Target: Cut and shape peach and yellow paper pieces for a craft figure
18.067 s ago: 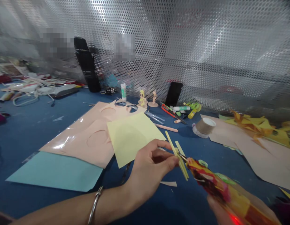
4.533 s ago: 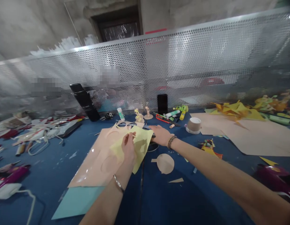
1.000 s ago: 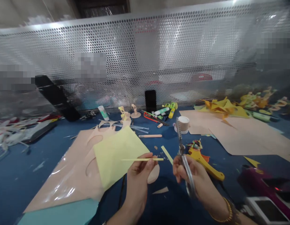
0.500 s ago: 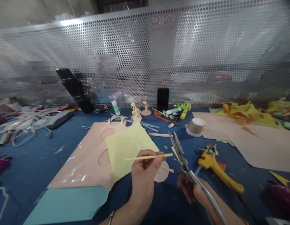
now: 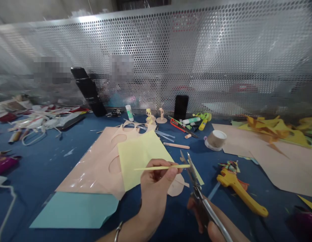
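Observation:
Between thumb and fingers, my left hand [image 5: 156,188] pinches a thin rolled yellow paper stick [image 5: 145,168], held nearly level. My right hand [image 5: 203,211] grips metal scissors [image 5: 196,185] by the handles. Their blades point up and away, slightly parted, and the stick's right end lies at them; whether it is between the blades is hard to tell. Below the stick, a sheet of yellow paper [image 5: 135,151] rests on peach paper [image 5: 95,161] with round cut-outs. A peach paper disc [image 5: 176,188] lies partly hidden behind my left hand. Beyond the scissors is a peach paper roll [image 5: 176,145].
A yellow glue gun [image 5: 241,193] and a brown-and-white paper cup shape [image 5: 215,139] lie to the right. Small paper figures [image 5: 161,116], a glue stick [image 5: 129,113] and a phone [image 5: 181,107] stand before the perforated metal screen [image 5: 150,60]. Blue paper [image 5: 75,210] lies front left.
The scissors and the stick have come together, so the stick's right end now meets the blades. The whole view has shifted slightly, with the table items appearing further right.

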Demonstrator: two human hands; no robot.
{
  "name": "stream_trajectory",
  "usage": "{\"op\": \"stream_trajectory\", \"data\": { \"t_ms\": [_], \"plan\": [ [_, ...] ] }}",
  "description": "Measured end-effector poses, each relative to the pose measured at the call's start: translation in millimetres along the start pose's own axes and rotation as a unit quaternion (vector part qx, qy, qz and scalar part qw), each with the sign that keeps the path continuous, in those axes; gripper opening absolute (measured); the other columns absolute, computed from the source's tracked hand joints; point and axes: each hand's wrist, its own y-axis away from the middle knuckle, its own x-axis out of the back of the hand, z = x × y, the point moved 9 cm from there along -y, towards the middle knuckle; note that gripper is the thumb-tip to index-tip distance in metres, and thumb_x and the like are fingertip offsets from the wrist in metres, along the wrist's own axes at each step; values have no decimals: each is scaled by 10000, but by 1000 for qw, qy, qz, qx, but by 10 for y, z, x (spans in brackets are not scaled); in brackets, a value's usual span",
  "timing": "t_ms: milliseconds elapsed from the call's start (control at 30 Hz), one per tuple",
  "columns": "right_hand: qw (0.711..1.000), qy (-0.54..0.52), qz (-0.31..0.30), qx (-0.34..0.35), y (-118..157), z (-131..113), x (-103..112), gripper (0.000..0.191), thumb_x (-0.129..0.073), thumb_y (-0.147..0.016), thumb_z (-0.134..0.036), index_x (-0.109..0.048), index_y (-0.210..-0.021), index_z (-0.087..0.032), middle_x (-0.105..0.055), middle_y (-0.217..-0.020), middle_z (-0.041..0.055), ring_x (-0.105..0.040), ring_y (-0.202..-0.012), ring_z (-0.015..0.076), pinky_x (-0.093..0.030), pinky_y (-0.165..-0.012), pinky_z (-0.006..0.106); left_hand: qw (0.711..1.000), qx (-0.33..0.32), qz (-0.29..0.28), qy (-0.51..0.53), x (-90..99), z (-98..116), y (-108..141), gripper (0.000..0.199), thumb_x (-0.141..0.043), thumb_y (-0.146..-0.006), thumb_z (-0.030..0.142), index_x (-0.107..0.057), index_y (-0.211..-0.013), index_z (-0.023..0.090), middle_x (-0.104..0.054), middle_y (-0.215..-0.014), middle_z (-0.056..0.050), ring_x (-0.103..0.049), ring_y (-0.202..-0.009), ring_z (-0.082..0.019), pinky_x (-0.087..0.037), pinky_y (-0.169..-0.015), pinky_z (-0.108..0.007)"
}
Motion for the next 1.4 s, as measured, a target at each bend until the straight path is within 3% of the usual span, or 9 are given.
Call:
{"op": "stream_trajectory", "data": {
  "t_ms": [267,433,533,600,767,933,1133,1233,1400],
  "plan": [
    [996,-51,37,-63,58,-89,-18,697,-425,-659,-865,-617,-879,-231,-505,-610,9,-425,-491,153,-369,-438,265,1000,-1,15,-8,38,9,-1,153,-794,-718,175,-657,-779,202,-727,-740,24,-707,-701,-119,-559,-676,-197],
    [992,-43,83,-85,151,-330,30,627,-378,-745,-810,-611,-800,-231,-570,-659,47,-525,-561,194,-447,-482,292,999,4,27,-21,59,4,8,154,-793,-715,184,-646,-760,199,-730,-743,15,-701,-711,-128,-550,-681,-214],
    [997,-38,43,-47,218,-547,22,687,-508,-642,-830,-637,-947,-228,-641,-900,84,-591,-729,232,-510,-634,329,998,3,21,-62,56,-2,27,154,-797,-709,209,-645,-730,191,-726,-743,4,-686,-711,-134,-535,-668,-219],
    [999,-32,19,-35,224,-577,11,737,-495,-606,-866,-635,-937,-223,-621,-819,61,-557,-662,203,-496,-600,317,996,6,17,-88,56,-18,40,154,-797,-709,227,-648,-721,190,-723,-745,0,-673,-699,-134,-525,-652,-220],
    [997,-13,-62,-38,118,-412,-123,792,-414,-566,-934,-603,-814,-206,-485,-642,-3,-432,-531,137,-415,-482,272,994,16,15,-109,70,-69,53,161,-801,-704,241,-649,-710,188,-722,-757,-6,-664,-725,-144,-510,-670,-232],
    [996,-6,-36,-83,45,-151,-82,766,-478,-513,-931,-575,-759,-213,-475,-618,-7,-454,-539,149,-396,-468,273,993,34,13,-109,70,-115,47,174,-802,-706,249,-639,-709,189,-725,-767,-5,-662,-735,-147,-502,-679,-239],
    [997,6,-27,-76,-32,29,-110,796,-424,-477,-967,-556,-679,-208,-483,-577,0,-458,-517,153,-400,-454,281,993,37,18,-113,82,-121,48,185,-810,-694,253,-638,-702,185,-725,-761,-6,-660,-726,-146,-501,-675,-238],
    [997,14,-25,-67,32,-129,-67,734,-441,-547,-932,-567,-668,-218,-501,-583,9,-489,-531,174,-432,-469,291,992,38,19,-116,86,-118,46,181,-808,-696,253,-640,-701,184,-722,-752,-5,-659,-719,-145,-502,-668,-237],
    [998,55,25,-8,242,-745,56,569,-464,-734,-790,-614,-753,-242,-570,-697,40,-556,-645,225,-497,-596,331,993,40,22,-112,83,-115,40,185,-813,-686,242,-638,-692,181,-723,-743,-10,-661,-707,-148,-506,-654,-239]
  ]
}}
